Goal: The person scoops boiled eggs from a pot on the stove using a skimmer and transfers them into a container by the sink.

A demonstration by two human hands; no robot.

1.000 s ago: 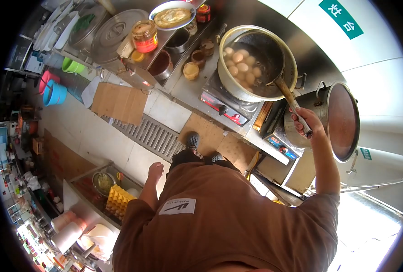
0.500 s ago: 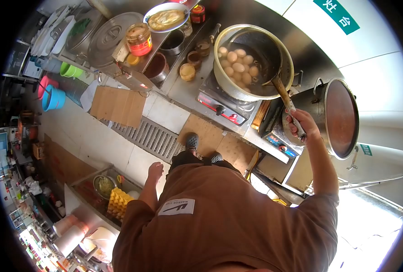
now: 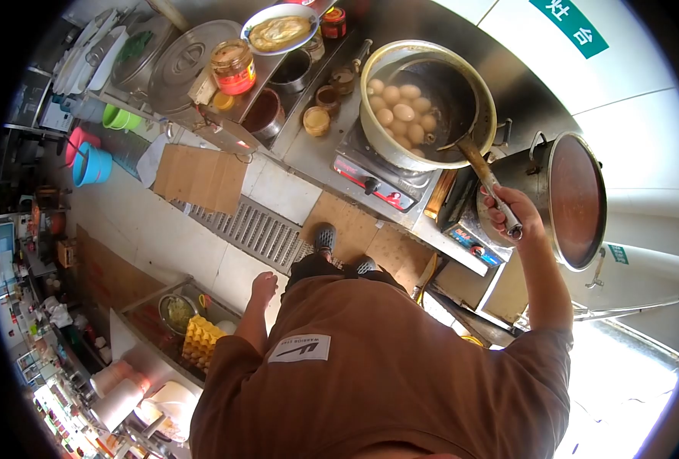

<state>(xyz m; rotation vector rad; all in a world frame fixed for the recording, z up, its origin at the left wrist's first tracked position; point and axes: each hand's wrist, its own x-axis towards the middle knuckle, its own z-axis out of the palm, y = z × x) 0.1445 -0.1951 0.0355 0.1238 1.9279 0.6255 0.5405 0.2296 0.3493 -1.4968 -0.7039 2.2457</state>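
Note:
My right hand (image 3: 514,213) is wrapped round the worn wooden handle (image 3: 477,164) of a dark, round, wok-like scoop (image 3: 450,88). The scoop's bowl sits inside a wide metal pot (image 3: 370,56), partly under dark liquid; whether it is solid or perforated I cannot tell. Brown eggs (image 3: 404,112) cluster in the pot's left half, beside the scoop. Beneath the pot is a gas stove (image 3: 374,183) with a black knob. My left hand (image 3: 264,288) hangs low by my side with its fingers curled, apart from everything; nothing shows in it.
Right of the stove stands a tall pot (image 3: 576,200) of reddish-brown liquid on another burner (image 3: 471,246). Jars (image 3: 316,121) and a bowl of batter-like food (image 3: 281,30) are at the left. Behind me, a yellow egg tray (image 3: 200,343) stands by a strainer (image 3: 176,314).
The scoop's bowl has shifted slightly towards me, and my right hand with the handle has moved a little right and nearer. Several eggs have shifted slightly in the pot. My left hand stays low.

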